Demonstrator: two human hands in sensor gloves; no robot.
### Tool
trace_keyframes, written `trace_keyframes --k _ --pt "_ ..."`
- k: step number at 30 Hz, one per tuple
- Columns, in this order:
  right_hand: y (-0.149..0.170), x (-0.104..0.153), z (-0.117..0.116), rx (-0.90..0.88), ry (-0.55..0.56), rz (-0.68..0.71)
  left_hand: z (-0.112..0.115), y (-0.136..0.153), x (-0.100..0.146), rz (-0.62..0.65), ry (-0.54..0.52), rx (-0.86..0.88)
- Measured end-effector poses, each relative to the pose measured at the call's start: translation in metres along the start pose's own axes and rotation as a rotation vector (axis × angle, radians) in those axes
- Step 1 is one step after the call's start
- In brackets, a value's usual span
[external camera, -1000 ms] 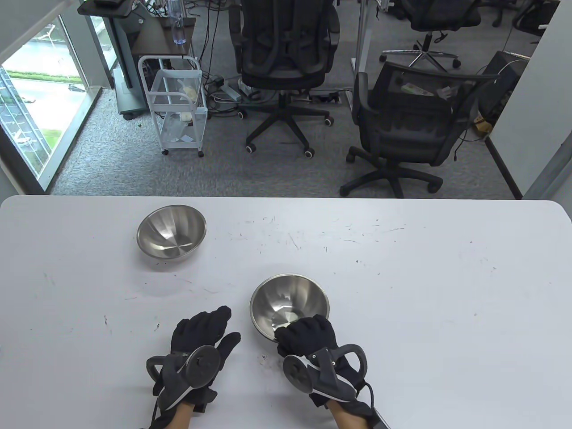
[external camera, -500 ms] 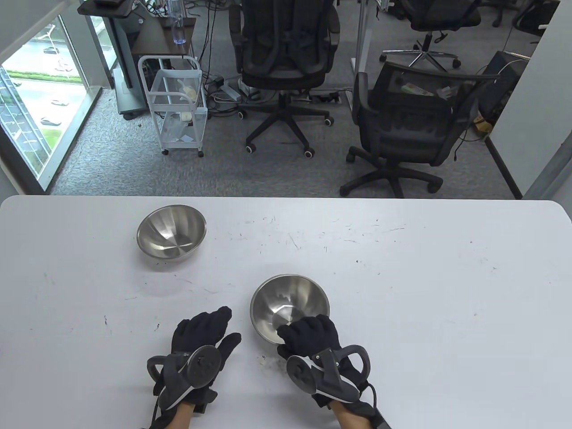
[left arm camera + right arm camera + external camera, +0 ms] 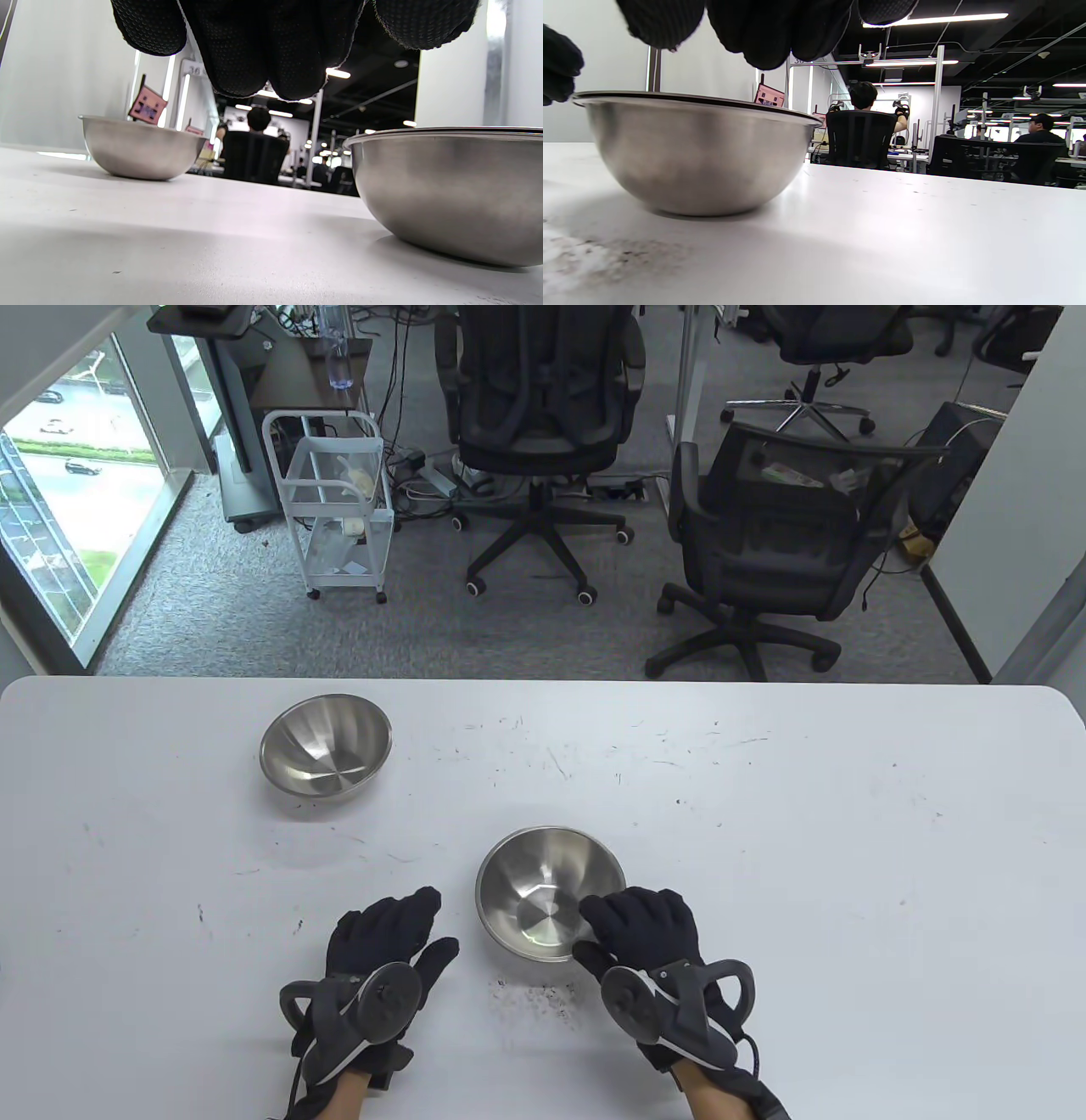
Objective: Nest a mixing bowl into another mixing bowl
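Note:
Two steel mixing bowls stand upright and apart on the white table (image 3: 806, 857). The far bowl (image 3: 325, 746) is at the left rear. The near bowl (image 3: 543, 891) is at the front middle. My right hand (image 3: 594, 931) is at the near bowl's front right side, fingers spread. In the right wrist view its fingers (image 3: 772, 29) hang just above the bowl (image 3: 691, 148) and the thumb (image 3: 558, 63) is beside the rim. My left hand (image 3: 437, 923) rests open on the table just left of the near bowl. The left wrist view shows both bowls, far (image 3: 140, 148) and near (image 3: 449, 190).
Dark specks (image 3: 543, 997) lie on the table between my hands. Office chairs (image 3: 764, 551) and a white cart (image 3: 339, 509) stand on the floor beyond the table's far edge.
My right hand has moved to the right, from over the near bowl's front rim to its front right side. The bowl and my left hand have stayed in place.

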State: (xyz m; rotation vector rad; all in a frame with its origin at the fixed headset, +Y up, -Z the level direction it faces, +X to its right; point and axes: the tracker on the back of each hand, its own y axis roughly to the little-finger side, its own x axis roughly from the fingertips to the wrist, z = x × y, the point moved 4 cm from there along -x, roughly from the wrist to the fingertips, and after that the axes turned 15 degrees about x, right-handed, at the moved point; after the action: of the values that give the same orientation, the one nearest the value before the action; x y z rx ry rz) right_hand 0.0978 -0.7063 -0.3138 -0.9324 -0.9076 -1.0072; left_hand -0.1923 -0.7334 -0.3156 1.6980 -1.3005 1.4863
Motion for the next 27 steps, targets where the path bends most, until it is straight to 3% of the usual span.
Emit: trace_keyframes --k 13,27 --pt "0.039 0.016 -0.012 -0.003 -0.011 -0.079 -0.001 -0.003 0.002 0.012 -0.011 -0.014" --pt "0.048 0.029 -0.022 0.012 -0.007 -0.114 -0.007 -0.005 0.001 0.024 -0.043 -0.097"
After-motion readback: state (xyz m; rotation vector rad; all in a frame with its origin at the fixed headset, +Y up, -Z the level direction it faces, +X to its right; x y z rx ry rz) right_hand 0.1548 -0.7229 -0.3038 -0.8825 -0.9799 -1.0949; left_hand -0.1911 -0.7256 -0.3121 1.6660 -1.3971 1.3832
